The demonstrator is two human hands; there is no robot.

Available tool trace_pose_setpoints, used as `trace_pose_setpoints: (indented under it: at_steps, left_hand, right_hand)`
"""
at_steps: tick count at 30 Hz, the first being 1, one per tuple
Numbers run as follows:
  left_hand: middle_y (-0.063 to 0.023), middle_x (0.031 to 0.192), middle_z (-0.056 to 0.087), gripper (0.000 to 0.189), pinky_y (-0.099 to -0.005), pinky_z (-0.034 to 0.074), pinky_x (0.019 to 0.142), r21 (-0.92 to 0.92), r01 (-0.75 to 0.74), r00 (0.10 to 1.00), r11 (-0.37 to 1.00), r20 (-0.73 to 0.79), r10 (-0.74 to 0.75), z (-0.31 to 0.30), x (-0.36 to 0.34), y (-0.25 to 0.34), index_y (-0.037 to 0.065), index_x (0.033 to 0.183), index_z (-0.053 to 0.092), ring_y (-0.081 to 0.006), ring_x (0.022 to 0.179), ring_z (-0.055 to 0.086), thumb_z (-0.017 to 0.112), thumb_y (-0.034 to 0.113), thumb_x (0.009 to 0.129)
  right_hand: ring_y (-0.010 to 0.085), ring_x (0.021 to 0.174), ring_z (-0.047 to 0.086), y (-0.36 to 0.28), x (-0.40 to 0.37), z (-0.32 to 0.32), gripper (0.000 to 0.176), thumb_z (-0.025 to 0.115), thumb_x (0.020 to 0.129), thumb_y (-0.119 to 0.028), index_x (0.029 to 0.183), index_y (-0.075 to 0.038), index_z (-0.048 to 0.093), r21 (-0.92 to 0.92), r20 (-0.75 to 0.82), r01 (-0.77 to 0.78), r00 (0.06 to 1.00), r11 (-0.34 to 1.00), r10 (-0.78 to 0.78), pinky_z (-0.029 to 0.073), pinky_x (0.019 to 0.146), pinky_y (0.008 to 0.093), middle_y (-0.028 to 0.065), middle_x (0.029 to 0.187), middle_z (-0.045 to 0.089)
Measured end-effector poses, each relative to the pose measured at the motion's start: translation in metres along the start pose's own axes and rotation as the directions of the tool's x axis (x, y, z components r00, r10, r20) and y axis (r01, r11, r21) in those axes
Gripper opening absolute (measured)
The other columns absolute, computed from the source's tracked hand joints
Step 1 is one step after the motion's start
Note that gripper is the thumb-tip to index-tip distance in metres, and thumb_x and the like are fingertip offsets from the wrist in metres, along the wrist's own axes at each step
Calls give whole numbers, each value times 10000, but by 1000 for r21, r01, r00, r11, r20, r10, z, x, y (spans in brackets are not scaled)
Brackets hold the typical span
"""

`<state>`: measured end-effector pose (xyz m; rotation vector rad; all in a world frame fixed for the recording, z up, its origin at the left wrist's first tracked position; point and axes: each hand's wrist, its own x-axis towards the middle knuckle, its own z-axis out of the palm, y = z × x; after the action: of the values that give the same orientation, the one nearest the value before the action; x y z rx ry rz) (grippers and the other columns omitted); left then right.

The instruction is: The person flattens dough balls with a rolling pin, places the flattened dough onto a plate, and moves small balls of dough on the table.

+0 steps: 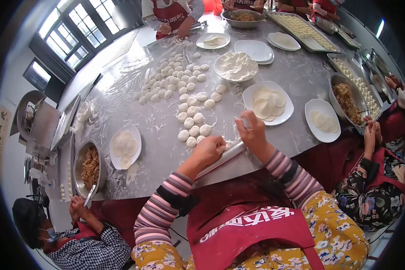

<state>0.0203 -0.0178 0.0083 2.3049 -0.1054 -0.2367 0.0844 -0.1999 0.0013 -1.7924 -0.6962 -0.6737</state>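
The rolling pin (220,159) lies slantwise on the near edge of the floured table (135,108), under both of the person's hands. The right hand (253,134) has its fingers curled shut about the pin's far end. The left hand (210,150) rests bent-fingered against the pin's middle, and whether it grips the pin or a piece of dough beneath it cannot be told. Judging by the spread, the rolling is only partly through. A plate of flat rounds (267,104) stands just beyond the right hand with a modest pile on it, while dozens of unrolled dough lumps (191,121) run from just beyond the left hand up the table. Other people's hands work at bowls of filling (346,99) and trays of dumplings (301,28)
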Motion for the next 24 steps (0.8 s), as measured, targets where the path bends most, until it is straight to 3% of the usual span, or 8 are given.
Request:
trace_pose_setpoints:
  at_steps: [2,4,10,14,18,20,22,24]
  left_hand:
    - [-130,733,625,132,-340,471,633,-92,83,996,992,-8,-84,-1,-16,-2,-9,846,583,-205,677,591,614,110,799]
    - [-123,736,628,130,-335,472,634,-180,163,986,970,5,-165,-3,-20,-3,-8,851,582,-201,678,589,616,103,793]
    - [-134,746,627,139,-344,477,661,34,9,994,999,-105,-6,6,5,-1,-13,858,590,-231,704,607,619,115,813]
    - [-128,728,617,134,-341,472,644,39,-2,999,999,36,1,-5,-8,5,-13,854,598,-212,700,612,613,118,834]
    - [-90,711,604,116,-318,472,616,-202,112,994,973,26,-109,8,-20,-20,-10,847,597,-165,683,598,611,103,826]
    - [-127,730,623,125,-343,480,642,-112,85,995,990,58,-79,5,-14,-8,-14,858,599,-210,702,619,585,108,834]
    - [-170,762,636,159,-373,479,664,90,17,997,996,-80,-10,5,0,-4,-19,871,602,-269,717,624,570,134,842]
    - [-198,790,639,187,-390,473,674,65,21,997,998,-79,-15,2,3,3,-21,879,604,-310,720,614,559,158,850]
  right_hand:
    - [358,630,588,4,-28,-19,183,666,792,-24,913,-33,529,-94,22,48,999,994,-46,470,570,373,143,700,571]
    - [354,620,586,-18,-31,-31,177,664,798,-25,912,-35,530,23,-4,-110,994,994,110,460,552,375,150,697,573]
    - [373,638,578,6,15,18,192,669,797,-49,918,-44,520,53,1,-13,1000,998,13,447,558,389,164,720,578]
    - [367,639,581,4,-8,-6,193,671,797,-52,920,-46,522,25,48,-7,999,1000,6,453,561,383,163,731,581]
    - [358,641,585,-8,-24,-22,193,671,798,-51,923,-48,524,36,15,-71,997,997,71,454,562,377,163,737,582]
    - [355,640,586,-4,-18,-13,196,672,796,-47,923,-47,524,30,-22,-59,998,998,60,454,560,377,161,734,580]
    - [353,635,583,9,3,9,206,677,787,-30,922,-41,522,20,36,-56,998,998,55,454,552,377,154,725,573]
    - [352,636,584,8,10,14,206,679,784,-27,919,-39,523,25,20,-28,999,999,27,456,555,378,154,724,572]
